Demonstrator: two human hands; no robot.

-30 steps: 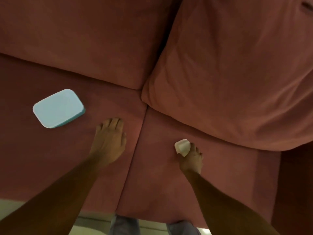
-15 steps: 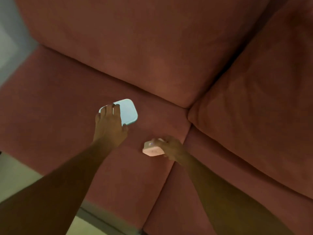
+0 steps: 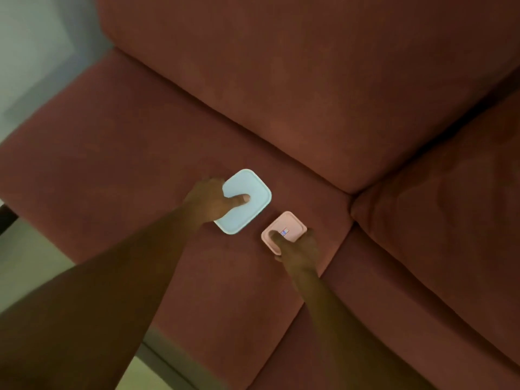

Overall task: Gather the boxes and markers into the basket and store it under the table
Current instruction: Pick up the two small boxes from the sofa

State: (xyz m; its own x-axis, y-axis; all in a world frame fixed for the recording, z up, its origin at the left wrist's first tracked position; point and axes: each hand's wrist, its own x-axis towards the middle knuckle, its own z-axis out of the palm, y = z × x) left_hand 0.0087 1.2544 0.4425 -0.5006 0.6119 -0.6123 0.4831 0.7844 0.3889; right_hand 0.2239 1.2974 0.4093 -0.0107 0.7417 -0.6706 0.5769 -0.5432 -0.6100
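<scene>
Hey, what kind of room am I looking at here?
Probably a living room. A reddish sofa with big back cushions fills the view, a strip of pale floor shows beside it, and each hand holds a small lidded box on the seat.

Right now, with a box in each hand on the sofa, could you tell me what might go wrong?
The left hand pinches only one edge of the light blue rounded plastic box, so it could tip. The right hand grips the small pink square box similarly. No basket is visible, so both must be carried.
</scene>
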